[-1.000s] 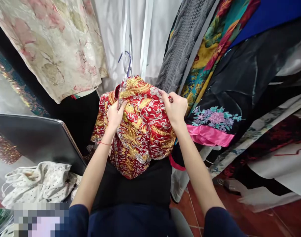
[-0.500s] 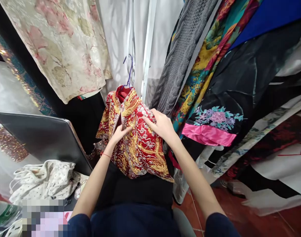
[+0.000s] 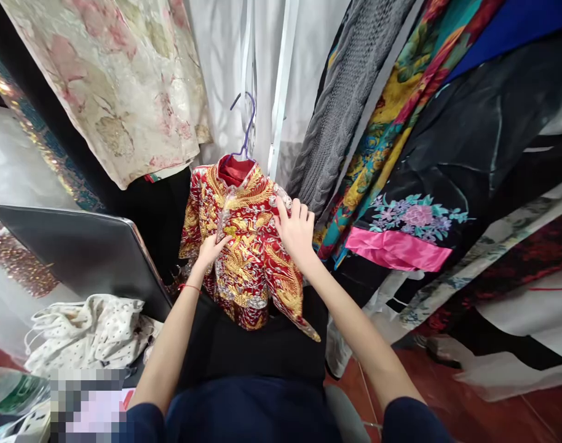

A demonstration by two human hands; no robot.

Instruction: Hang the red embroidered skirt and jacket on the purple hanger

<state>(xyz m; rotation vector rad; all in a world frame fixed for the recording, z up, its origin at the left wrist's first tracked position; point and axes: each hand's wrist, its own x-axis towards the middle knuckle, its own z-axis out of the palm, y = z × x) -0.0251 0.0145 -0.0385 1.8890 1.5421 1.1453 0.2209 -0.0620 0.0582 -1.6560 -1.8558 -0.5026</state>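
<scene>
A small red jacket [image 3: 244, 246], thickly embroidered in gold and silver, hangs on a purple hanger [image 3: 250, 126] in front of me. Its stand-up collar shows a red lining. At the front opening, my left hand [image 3: 210, 251] grips the edge, its thumb lying on the embroidery and its other fingers partly hidden. My right hand [image 3: 296, 234] rests open on the upper sleeve near the shoulder, fingers stretched out over the cloth. The sleeve on that side hangs down with its cuff over my dark lap.
To the left stand a dark laptop-like panel [image 3: 78, 258], a white dotted cloth [image 3: 90, 332] and a green-labelled plastic bottle [image 3: 16, 391]. A floral garment [image 3: 119, 92] hangs above. On the right hang a grey knit [image 3: 350, 104] and a black garment with a pink hem [image 3: 398, 249].
The jacket front now lies closed and flatter, where it gaped before. My right hand has turned upright on the sleeve, and my left hand has shifted slightly left.
</scene>
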